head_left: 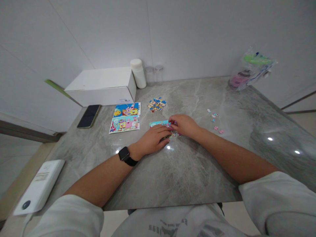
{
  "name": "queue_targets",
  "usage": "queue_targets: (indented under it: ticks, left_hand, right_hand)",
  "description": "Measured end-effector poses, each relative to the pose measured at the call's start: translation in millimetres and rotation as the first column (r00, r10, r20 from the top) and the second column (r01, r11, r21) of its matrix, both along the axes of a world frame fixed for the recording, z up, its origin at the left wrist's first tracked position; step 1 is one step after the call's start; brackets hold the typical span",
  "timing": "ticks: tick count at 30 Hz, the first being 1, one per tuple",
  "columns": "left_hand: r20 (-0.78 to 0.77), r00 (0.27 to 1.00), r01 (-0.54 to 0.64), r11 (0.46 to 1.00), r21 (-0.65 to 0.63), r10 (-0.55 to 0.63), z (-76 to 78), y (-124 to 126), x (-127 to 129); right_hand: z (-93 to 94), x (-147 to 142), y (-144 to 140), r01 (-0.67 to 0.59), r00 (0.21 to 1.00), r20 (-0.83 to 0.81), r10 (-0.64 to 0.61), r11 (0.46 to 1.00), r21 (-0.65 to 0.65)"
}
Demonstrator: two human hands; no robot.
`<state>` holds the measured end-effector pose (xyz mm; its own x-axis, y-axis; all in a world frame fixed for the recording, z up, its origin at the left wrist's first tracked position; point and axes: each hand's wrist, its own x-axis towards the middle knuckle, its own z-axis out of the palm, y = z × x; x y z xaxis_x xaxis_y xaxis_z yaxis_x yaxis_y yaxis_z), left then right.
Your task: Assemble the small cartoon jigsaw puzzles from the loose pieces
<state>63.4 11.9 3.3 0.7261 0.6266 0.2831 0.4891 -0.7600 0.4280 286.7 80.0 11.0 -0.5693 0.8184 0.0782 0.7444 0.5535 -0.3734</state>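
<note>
Both hands [153, 140] [184, 125] palm-down, fingertips seemingly meeting, forearms converging

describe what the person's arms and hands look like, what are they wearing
Both forearms are bare. The left hand has a black smartwatch with a dark square face and black band at the wrist. The right hand wears nothing. Short white sleeves cover both upper arms. No gloves or rings visible.

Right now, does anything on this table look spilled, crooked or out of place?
Nothing is damaged. A few loose pink puzzle pieces lie scattered apart from the main pile of pieces, to the right of the hands. The left hand and right hand rest on the half-built puzzle.
</note>
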Motion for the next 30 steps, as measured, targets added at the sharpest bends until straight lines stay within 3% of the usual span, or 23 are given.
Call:
queue_targets:
  ticks: [5,14,30]
  left_hand:
    - [-0.008,1.0,0.004,1.0,-0.004,-0.004,0.3,-0.2,-0.8]
    - [-0.009,1.0,0.0,1.0,0.003,0.0,0.7,-0.5,-1.0]
    - [0.004,1.0,0.007,1.0,0.029,-0.007,-1.4,1.5,-1.2]
  right_hand:
    - [3.9,7.8,4.8,-0.006,1.0,-0.002,0.007,0.999,0.049]
    - [7.3,12.6,1.3,-0.112,0.989,0.099,0.112,0.994,-0.007]
    - [16.2,7.0,-8.2,-0.089,0.971,0.225,0.085,0.996,0.01]
